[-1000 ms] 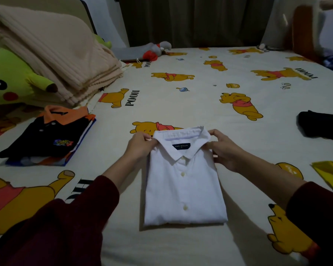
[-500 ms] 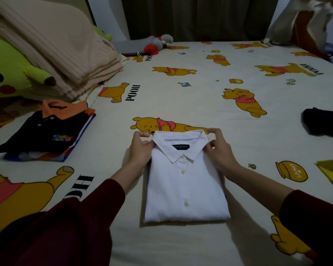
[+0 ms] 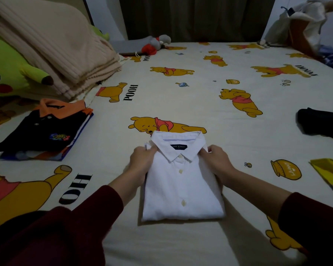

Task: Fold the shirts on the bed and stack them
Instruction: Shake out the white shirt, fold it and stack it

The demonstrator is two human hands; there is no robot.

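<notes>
A folded white button-up shirt [image 3: 183, 187] lies front-up on the bed [image 3: 190, 100], collar away from me. My left hand [image 3: 141, 162] grips its left shoulder edge just below the collar. My right hand [image 3: 216, 160] grips the right shoulder edge, fingers curled round the fabric. At the left sits a stack of folded shirts [image 3: 44, 135], a black polo with an orange collar on top. A dark unfolded garment [image 3: 319, 121] and a yellow one [image 3: 329, 173] lie at the right edge.
A folded beige blanket [image 3: 52, 45] and a green plush toy [image 3: 12, 72] occupy the far left. A grey and red plush [image 3: 156, 44] lies at the far end of the bed. Clothes hang at the upper right [image 3: 304, 22].
Both hands slid from the collar tips down to the shirt's shoulder edges and closed on them. The shirt stays flat in place.
</notes>
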